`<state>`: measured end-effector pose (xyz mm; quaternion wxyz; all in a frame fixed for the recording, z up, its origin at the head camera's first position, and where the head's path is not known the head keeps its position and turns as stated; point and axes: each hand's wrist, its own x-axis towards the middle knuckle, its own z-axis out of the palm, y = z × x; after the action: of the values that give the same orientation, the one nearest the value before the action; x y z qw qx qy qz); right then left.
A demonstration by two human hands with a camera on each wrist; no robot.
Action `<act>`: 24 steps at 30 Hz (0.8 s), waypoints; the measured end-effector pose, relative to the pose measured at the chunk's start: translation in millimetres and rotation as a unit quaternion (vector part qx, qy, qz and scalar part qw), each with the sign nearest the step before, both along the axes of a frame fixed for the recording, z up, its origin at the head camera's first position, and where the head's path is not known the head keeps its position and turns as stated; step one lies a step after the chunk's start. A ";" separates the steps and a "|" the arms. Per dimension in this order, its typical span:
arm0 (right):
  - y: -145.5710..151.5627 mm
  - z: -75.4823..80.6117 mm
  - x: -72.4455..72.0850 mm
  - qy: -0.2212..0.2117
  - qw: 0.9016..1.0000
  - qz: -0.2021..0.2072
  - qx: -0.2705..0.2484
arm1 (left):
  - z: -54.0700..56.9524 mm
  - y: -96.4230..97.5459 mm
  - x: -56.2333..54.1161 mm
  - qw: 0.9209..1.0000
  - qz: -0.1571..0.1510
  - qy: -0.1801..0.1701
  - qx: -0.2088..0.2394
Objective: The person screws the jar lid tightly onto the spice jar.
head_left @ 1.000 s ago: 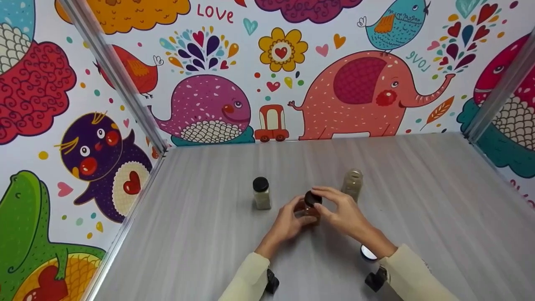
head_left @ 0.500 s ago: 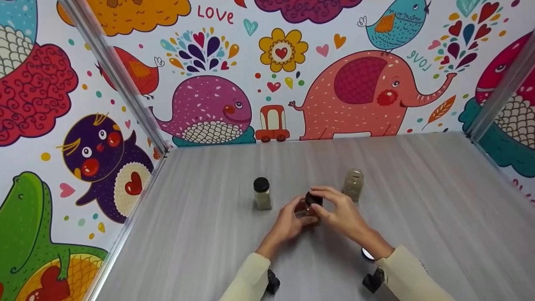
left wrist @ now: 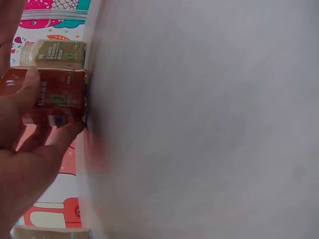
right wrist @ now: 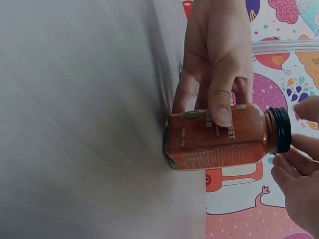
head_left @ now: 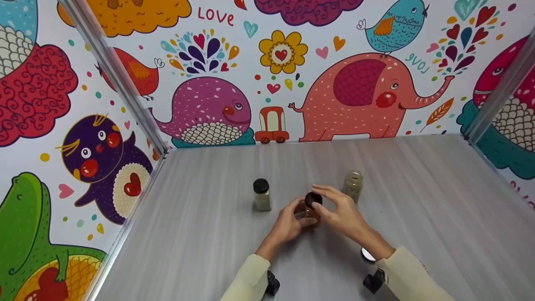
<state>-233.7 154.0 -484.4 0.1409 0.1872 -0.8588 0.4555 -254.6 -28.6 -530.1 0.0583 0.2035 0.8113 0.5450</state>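
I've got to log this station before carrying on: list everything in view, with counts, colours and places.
red jar: 1, red-orange, in the left hand
black cap: 1, black, on the red jar's neck
capped jar: 1, beige with black top, table's left
uncapped jar: 1, olive-brown, table's right
disc: 1, white with dark rim, by the right wrist, partly hidden
table: 1, grey, beneath everything
wall panels: 3, white with colourful cartoons, left, back, right
metal posts: 2, silver, wall corners
left hand: 1, bare, round the red jar
right hand: 1, bare, at the black cap
sleeves: 2, cream, both forearms
wrist devices: 2, black, both wrists
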 end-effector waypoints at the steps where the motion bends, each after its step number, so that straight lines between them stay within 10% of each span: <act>1: 0.3 0.0 -0.1 0.001 1.000 0.003 0.003 | -0.2 -0.1 0.0 1.000 0.001 0.000 -0.003; 24: 2.2 0.9 -0.2 0.028 0.999 0.000 0.024 | -1.2 -0.5 0.1 1.000 0.004 -0.010 -0.005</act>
<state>-233.9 156.2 -483.5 0.1607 0.2035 -0.8651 0.4293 -254.5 -29.1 -531.3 0.0648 0.1944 0.8142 0.5432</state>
